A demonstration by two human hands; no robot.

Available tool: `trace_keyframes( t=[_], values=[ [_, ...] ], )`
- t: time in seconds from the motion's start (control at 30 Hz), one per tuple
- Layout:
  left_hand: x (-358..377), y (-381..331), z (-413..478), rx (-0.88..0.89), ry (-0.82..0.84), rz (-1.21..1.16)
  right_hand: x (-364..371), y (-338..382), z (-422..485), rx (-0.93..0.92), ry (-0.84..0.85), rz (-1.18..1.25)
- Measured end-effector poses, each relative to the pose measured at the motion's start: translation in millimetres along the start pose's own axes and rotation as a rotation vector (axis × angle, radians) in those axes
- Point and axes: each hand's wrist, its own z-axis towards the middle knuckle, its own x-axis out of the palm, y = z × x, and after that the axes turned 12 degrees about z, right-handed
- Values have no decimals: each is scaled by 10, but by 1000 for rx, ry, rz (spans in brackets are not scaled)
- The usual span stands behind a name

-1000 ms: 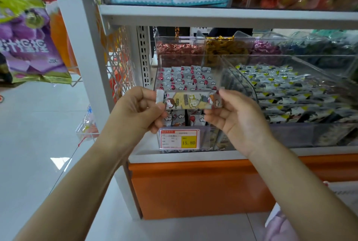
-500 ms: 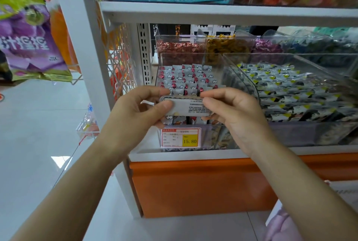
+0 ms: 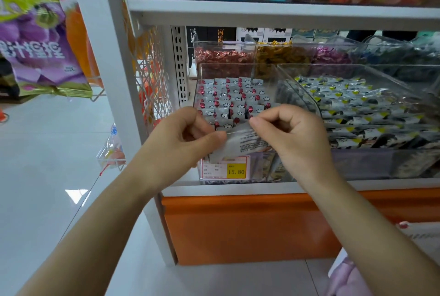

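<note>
Packet (image 3: 240, 144) pinched at both ends, left hand (image 3: 181, 138) and right hand (image 3: 292, 133), printed back up, before clear bin (image 3: 238, 69); keep it taut and level for reading

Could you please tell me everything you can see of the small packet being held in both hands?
The small packet is a flat pouch of whitish, glossy film; its visible face carries small dark print, too blurred to read. It tilts, left end lower. The left hand pinches its left part, the right hand its upper edge. It hangs before the clear bin, just above the price label.
</note>
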Motion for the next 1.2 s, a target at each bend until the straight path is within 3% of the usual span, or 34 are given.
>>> trace_keyframes(
  t=[0.23,0.4,0.53,0.7,0.83,1.07,1.2],
  values=[
    [-82,86,36,119,0,324,8,29,1,6,63,-9],
    [-122,123,66,135,51,372,20,16,3,26,82,6],
    [-121,98,56,136,28,285,23,-12,0,66,27,64],
    [-150,58,34,59,124,84,-9,-60,16,136,-58,96],
    [-178,61,34,50,140,56,-31,-78,37,205,-88,153],
    [-124,90,38,148,-52,253,-24,-69,40,165,-39,106],
    [-125,100,47,225,-65,367,-34,-65,38,165,-9,149]
  ],
)
